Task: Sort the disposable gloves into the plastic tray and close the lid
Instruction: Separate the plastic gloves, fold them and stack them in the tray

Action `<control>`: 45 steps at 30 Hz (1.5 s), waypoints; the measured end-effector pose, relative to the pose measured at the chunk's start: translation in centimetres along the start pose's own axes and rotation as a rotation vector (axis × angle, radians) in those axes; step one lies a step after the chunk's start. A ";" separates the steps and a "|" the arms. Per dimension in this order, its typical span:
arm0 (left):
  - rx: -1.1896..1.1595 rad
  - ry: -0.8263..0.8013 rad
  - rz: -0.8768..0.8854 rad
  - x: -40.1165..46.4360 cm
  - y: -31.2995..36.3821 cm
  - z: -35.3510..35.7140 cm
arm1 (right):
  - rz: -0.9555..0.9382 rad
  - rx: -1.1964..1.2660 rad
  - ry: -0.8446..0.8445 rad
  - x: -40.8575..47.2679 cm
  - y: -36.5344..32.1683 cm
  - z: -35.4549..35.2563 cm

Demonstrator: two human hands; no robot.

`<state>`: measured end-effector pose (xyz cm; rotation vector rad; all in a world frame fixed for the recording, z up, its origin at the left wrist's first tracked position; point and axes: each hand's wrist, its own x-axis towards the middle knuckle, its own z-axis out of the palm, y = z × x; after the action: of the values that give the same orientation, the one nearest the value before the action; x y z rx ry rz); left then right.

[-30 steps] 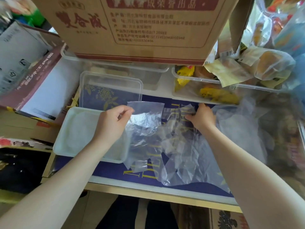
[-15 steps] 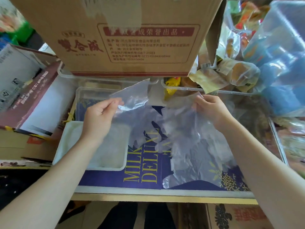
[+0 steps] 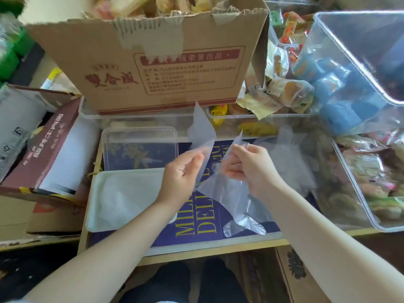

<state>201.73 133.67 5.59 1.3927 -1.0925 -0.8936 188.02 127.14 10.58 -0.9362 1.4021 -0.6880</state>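
Thin clear film of a disposable glove [image 3: 220, 193] is pinched at its upper edge by both hands, the left hand [image 3: 182, 171] and the right hand [image 3: 249, 169], fingers curled on it, lifted over the blue box. I judge this the sorting step. Next, the glove must go toward 9 o'clock, into the white tray [image 3: 122, 193]; the clear lid [image 3: 140, 147] waits at 11 o'clock.

The tray [image 3: 122, 202] lies on the worktop [image 3: 214, 248] to my left, its lid [image 3: 140, 147] just behind it. Behind both stands a cardboard box [image 3: 153, 68]. To my right sits a bin [image 3: 358, 189] holding packets.
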 end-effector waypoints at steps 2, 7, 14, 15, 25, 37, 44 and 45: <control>-0.035 -0.086 -0.016 -0.6 -0.1 0.3 | -0.020 0.039 -0.006 -0.3 0.3 1.1; -0.245 -0.107 -0.132 -0.4 0.0 -1.3 | -0.060 -0.035 0.004 -0.3 0.5 1.4; -0.621 -0.023 -0.383 4.4 1.5 -6.0 | -0.384 -0.422 -0.315 -0.8 -1.3 -1.8; -0.615 -0.030 -0.389 4.9 1.8 -6.5 | -0.433 -0.447 -0.384 -1.3 -2.0 -2.0; -0.303 -0.422 -0.375 5.9 3.5 -7.1 | -0.338 -0.877 -0.933 -4.2 -7.0 -1.1; -0.112 -0.615 -0.328 4.5 3.4 -5.5 | -0.879 -1.198 -0.336 -0.8 -4.4 1.1; 0.138 -0.697 -0.334 4.4 4.7 -5.4 | -0.724 -1.254 -0.401 -0.7 -3.7 1.7; 0.160 -0.695 -0.318 4.2 4.7 -5.4 | -0.735 -1.252 -0.395 -0.6 -3.6 1.8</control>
<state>207.44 131.34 11.18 1.4459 -1.5012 -1.6279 190.22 126.18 13.86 -2.4853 1.0153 -0.0109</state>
